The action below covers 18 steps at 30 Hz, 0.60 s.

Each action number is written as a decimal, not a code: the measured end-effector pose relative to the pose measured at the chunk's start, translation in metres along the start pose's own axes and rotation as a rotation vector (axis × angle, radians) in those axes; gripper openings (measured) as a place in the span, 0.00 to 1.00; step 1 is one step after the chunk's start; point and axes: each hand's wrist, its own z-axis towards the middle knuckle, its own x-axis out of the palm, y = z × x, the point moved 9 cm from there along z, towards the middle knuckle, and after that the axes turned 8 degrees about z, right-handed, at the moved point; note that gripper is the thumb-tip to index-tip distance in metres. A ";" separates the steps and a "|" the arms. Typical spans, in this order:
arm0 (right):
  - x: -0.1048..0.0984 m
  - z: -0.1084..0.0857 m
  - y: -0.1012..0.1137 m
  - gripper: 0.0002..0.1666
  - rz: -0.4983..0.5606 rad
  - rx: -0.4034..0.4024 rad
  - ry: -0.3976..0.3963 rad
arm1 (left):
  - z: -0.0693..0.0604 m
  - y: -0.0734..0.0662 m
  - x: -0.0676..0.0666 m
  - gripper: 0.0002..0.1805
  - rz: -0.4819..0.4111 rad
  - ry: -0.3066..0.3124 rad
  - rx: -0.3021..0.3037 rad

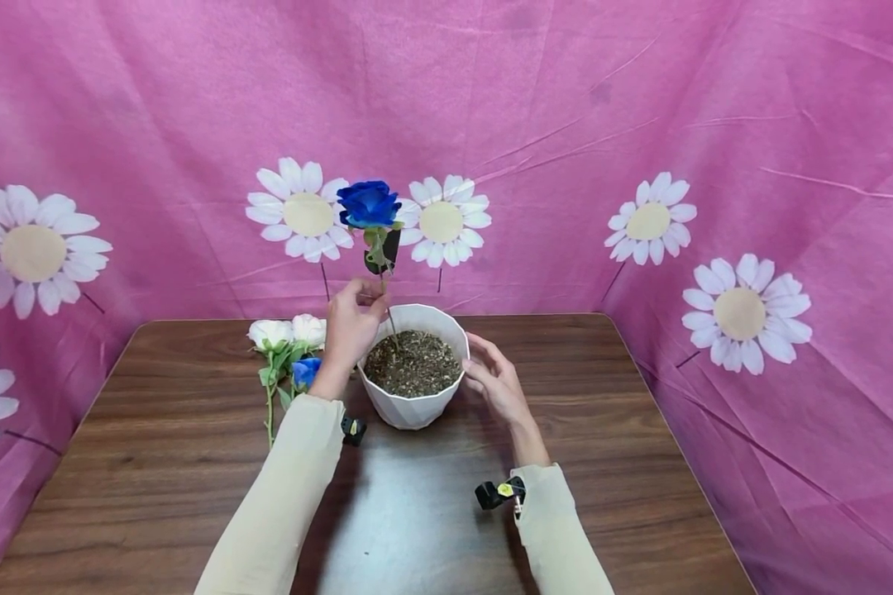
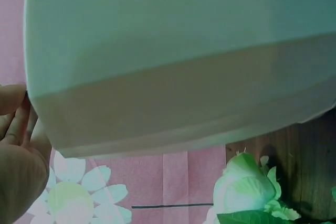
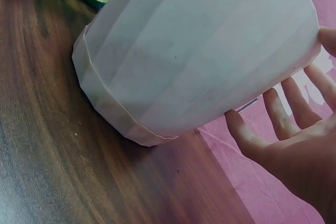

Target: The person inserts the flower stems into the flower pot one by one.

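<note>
In the head view, my left hand (image 1: pixel 355 321) pinches the thin stem of a blue rose (image 1: pixel 370 204) between thumb and fingers. The rose stands nearly upright, its stem going down into the soil (image 1: pixel 414 364) of a white faceted flowerpot (image 1: pixel 411 411). On the pot's right side rests my right hand (image 1: pixel 497 382). The right wrist view shows the fingertips (image 3: pixel 237 121) touching the outer wall, fingers spread and fairly straight. In the left wrist view the pot (image 2: pixel 157 98) fills most of the frame, and the left hand (image 2: pixel 23 150) shows at the left edge, its stem hidden.
Left of the pot, two white flowers (image 1: pixel 271 333) and another blue flower (image 1: pixel 306 372) lie on the brown wooden table (image 1: pixel 565 397), partly behind the left arm. A pink cloth (image 1: pixel 536 99) printed with daisies stands behind the table and along both sides.
</note>
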 end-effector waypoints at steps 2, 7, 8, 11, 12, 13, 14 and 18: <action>-0.001 0.000 -0.001 0.34 -0.003 -0.007 0.001 | -0.001 -0.002 0.000 0.06 0.026 -0.004 0.024; -0.003 -0.001 0.000 0.34 0.030 0.014 -0.020 | 0.000 -0.009 0.002 0.06 0.085 -0.003 0.093; -0.002 -0.001 0.000 0.34 0.039 0.023 -0.024 | 0.000 -0.009 0.003 0.06 0.095 -0.002 0.106; -0.002 -0.001 0.000 0.33 0.041 0.048 -0.037 | -0.001 -0.006 0.008 0.05 0.138 0.018 0.130; -0.003 -0.001 -0.001 0.33 0.031 0.055 -0.039 | -0.001 -0.004 0.011 0.05 0.145 0.024 0.135; -0.008 0.002 -0.007 0.33 0.019 0.043 -0.014 | -0.002 -0.001 0.013 0.05 0.154 0.031 0.138; -0.014 0.005 -0.015 0.34 0.012 0.039 0.000 | -0.003 0.002 0.015 0.05 0.165 0.040 0.140; -0.013 0.006 -0.017 0.34 0.006 0.037 0.016 | -0.005 0.009 0.016 0.04 0.187 0.047 0.149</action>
